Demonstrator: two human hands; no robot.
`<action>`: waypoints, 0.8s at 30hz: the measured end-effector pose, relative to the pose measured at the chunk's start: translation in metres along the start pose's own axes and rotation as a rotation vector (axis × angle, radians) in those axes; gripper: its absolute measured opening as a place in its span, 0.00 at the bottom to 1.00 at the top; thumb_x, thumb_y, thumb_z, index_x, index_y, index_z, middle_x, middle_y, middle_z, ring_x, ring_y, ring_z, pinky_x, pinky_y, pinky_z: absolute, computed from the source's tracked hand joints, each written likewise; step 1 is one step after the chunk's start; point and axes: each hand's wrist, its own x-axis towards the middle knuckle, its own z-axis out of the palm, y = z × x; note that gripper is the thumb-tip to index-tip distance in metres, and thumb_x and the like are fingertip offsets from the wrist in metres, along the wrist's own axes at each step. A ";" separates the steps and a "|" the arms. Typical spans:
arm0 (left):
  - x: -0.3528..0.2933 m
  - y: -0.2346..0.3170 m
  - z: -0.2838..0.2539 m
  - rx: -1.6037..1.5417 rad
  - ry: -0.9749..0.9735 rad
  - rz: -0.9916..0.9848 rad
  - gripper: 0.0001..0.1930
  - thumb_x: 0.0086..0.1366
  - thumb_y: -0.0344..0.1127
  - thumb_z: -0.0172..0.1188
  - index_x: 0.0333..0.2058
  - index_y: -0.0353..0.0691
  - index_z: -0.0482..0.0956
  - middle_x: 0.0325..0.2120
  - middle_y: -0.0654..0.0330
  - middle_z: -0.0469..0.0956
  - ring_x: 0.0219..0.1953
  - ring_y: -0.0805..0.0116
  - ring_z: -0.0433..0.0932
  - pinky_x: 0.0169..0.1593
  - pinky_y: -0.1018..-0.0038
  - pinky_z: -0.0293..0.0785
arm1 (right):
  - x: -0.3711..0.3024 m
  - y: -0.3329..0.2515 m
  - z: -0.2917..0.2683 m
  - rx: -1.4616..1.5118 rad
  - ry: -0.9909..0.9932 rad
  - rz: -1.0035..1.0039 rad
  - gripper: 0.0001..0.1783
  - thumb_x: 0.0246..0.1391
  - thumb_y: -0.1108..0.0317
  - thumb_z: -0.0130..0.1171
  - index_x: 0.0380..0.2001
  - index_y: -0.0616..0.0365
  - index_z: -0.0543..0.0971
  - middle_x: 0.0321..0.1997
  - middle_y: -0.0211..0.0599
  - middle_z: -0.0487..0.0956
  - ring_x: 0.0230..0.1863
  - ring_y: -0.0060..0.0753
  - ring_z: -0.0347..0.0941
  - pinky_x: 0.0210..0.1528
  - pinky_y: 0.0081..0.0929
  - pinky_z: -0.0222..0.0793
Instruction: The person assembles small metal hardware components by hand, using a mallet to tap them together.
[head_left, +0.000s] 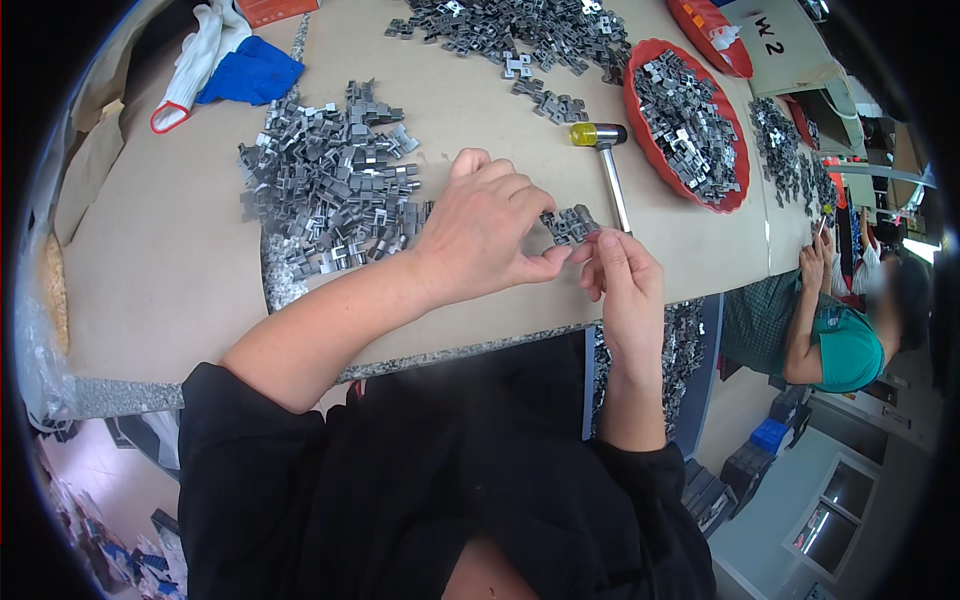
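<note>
Head view: both hands on a small grey metal linked piece [568, 226], above the beige tabletop's [150, 290] near side.
Left hand [485, 225] curled narrow, gripping its left end; right hand [625, 285] pinching its right. Risk: fingertip-only hold, uneven pull could slip it, dropping it toward the near edge.

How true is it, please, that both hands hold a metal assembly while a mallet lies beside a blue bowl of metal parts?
The bowl of metal parts is red, not blue, as the head view shows. The left hand and right hand hold a metal assembly, and the mallet lies beside the bowl.
</note>
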 end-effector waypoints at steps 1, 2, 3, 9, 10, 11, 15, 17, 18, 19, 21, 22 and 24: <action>0.000 0.000 0.000 -0.006 0.014 0.022 0.15 0.37 0.39 0.66 0.24 0.41 0.74 0.19 0.65 0.72 0.26 0.68 0.69 0.40 0.70 0.58 | 0.000 -0.001 0.001 0.075 -0.014 0.024 0.14 0.57 0.65 0.45 0.35 0.66 0.74 0.24 0.29 0.74 0.21 0.12 0.62 0.21 0.11 0.57; 0.001 0.000 0.000 -0.013 0.028 0.045 0.15 0.36 0.39 0.66 0.24 0.41 0.74 0.19 0.65 0.72 0.26 0.68 0.69 0.40 0.70 0.58 | 0.001 -0.001 0.001 0.151 -0.027 0.048 0.13 0.57 0.65 0.45 0.34 0.65 0.74 0.24 0.29 0.74 0.20 0.12 0.62 0.20 0.10 0.55; 0.001 0.001 -0.002 -0.012 0.027 0.043 0.15 0.36 0.39 0.66 0.24 0.41 0.74 0.19 0.65 0.72 0.26 0.68 0.69 0.40 0.70 0.58 | 0.001 -0.001 0.001 0.151 -0.029 0.050 0.13 0.57 0.65 0.45 0.34 0.65 0.74 0.24 0.29 0.74 0.20 0.12 0.62 0.20 0.10 0.55; 0.001 0.001 -0.003 -0.041 0.051 0.041 0.15 0.36 0.39 0.67 0.23 0.41 0.74 0.19 0.65 0.72 0.27 0.67 0.70 0.42 0.70 0.58 | 0.002 -0.001 -0.001 0.263 -0.072 0.112 0.11 0.56 0.67 0.46 0.29 0.63 0.74 0.22 0.29 0.74 0.17 0.11 0.61 0.19 0.10 0.54; 0.001 0.001 -0.002 -0.035 0.053 0.051 0.15 0.37 0.39 0.67 0.24 0.41 0.74 0.19 0.65 0.72 0.27 0.67 0.70 0.42 0.70 0.58 | 0.002 -0.001 -0.001 0.259 -0.069 0.119 0.11 0.56 0.67 0.46 0.29 0.63 0.73 0.22 0.29 0.74 0.17 0.11 0.61 0.19 0.10 0.54; 0.002 0.001 -0.002 -0.030 0.055 0.061 0.15 0.37 0.39 0.67 0.24 0.41 0.74 0.19 0.65 0.72 0.27 0.67 0.70 0.43 0.69 0.58 | 0.002 -0.001 -0.002 0.254 -0.067 0.127 0.11 0.56 0.67 0.46 0.29 0.63 0.73 0.22 0.29 0.73 0.17 0.12 0.61 0.19 0.10 0.54; 0.001 0.002 -0.002 -0.027 0.070 0.076 0.15 0.37 0.39 0.67 0.24 0.41 0.74 0.19 0.65 0.72 0.27 0.67 0.70 0.43 0.69 0.58 | 0.002 -0.002 -0.001 0.285 -0.062 0.140 0.11 0.55 0.66 0.47 0.28 0.63 0.73 0.21 0.30 0.73 0.17 0.12 0.60 0.18 0.11 0.54; 0.001 0.002 -0.004 -0.025 0.068 0.081 0.16 0.36 0.39 0.67 0.25 0.41 0.73 0.19 0.65 0.72 0.27 0.67 0.70 0.43 0.68 0.59 | 0.002 -0.001 0.000 0.333 -0.048 0.143 0.11 0.55 0.65 0.48 0.28 0.63 0.74 0.21 0.30 0.73 0.16 0.12 0.60 0.17 0.11 0.54; 0.001 0.002 -0.004 -0.022 0.069 0.082 0.16 0.36 0.39 0.67 0.25 0.41 0.73 0.19 0.65 0.72 0.27 0.67 0.70 0.43 0.68 0.59 | 0.003 -0.002 0.001 0.335 -0.050 0.139 0.11 0.55 0.65 0.48 0.28 0.63 0.74 0.21 0.30 0.73 0.16 0.12 0.60 0.17 0.11 0.54; 0.000 0.002 -0.005 -0.021 0.062 0.090 0.17 0.37 0.39 0.67 0.26 0.41 0.73 0.20 0.64 0.72 0.27 0.67 0.70 0.43 0.68 0.59 | 0.004 -0.004 0.003 0.334 -0.046 0.168 0.11 0.54 0.65 0.50 0.28 0.63 0.74 0.21 0.29 0.73 0.15 0.12 0.60 0.17 0.11 0.54; -0.001 0.003 -0.007 -0.005 0.056 0.093 0.18 0.37 0.40 0.67 0.28 0.41 0.73 0.22 0.64 0.72 0.28 0.67 0.70 0.43 0.68 0.59 | 0.006 -0.006 0.005 0.338 -0.057 0.192 0.10 0.53 0.65 0.51 0.27 0.62 0.74 0.21 0.29 0.73 0.15 0.12 0.60 0.16 0.11 0.54; 0.000 0.005 -0.006 -0.023 0.068 0.115 0.19 0.38 0.40 0.67 0.29 0.40 0.73 0.23 0.64 0.72 0.28 0.67 0.70 0.42 0.68 0.59 | 0.008 -0.006 0.001 0.263 -0.014 0.117 0.09 0.53 0.66 0.52 0.28 0.62 0.74 0.21 0.28 0.73 0.15 0.12 0.60 0.16 0.11 0.53; 0.001 0.006 -0.002 -0.019 0.081 0.131 0.19 0.39 0.40 0.67 0.30 0.40 0.72 0.24 0.63 0.72 0.28 0.67 0.70 0.42 0.68 0.59 | 0.019 -0.003 -0.016 0.200 0.103 -0.034 0.06 0.52 0.68 0.55 0.29 0.60 0.73 0.19 0.25 0.71 0.15 0.10 0.59 0.15 0.09 0.52</action>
